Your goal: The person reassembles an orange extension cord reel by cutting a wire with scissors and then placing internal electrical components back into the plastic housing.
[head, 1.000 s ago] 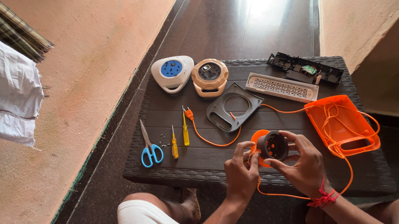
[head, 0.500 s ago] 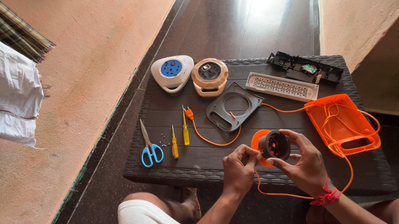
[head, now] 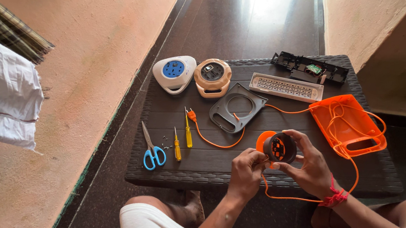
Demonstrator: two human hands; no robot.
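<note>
Your right hand (head: 309, 165) clamped the black-and-orange cord reel (head: 278, 147) steady while your left hand (head: 246, 172) fingers pinched together at its orange cable (head: 216, 144).

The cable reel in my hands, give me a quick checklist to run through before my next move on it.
1. Reel held firmly: ok. The right hand grips the black and orange cable reel above the table edge.
2. Left hand on the work: ok. The left hand pinches at the reel's near side; whether it holds a tool, cannot tell.
3. Orange cord free: not ok. It loops under the wrists and piles in the orange cover.
4. Screwdrivers within reach: ok. Two yellow screwdrivers lie beside the blue-handled scissors.
5. Loose screws safe: cannot tell. Small bits lie beside the scissors, uncontained.
</note>
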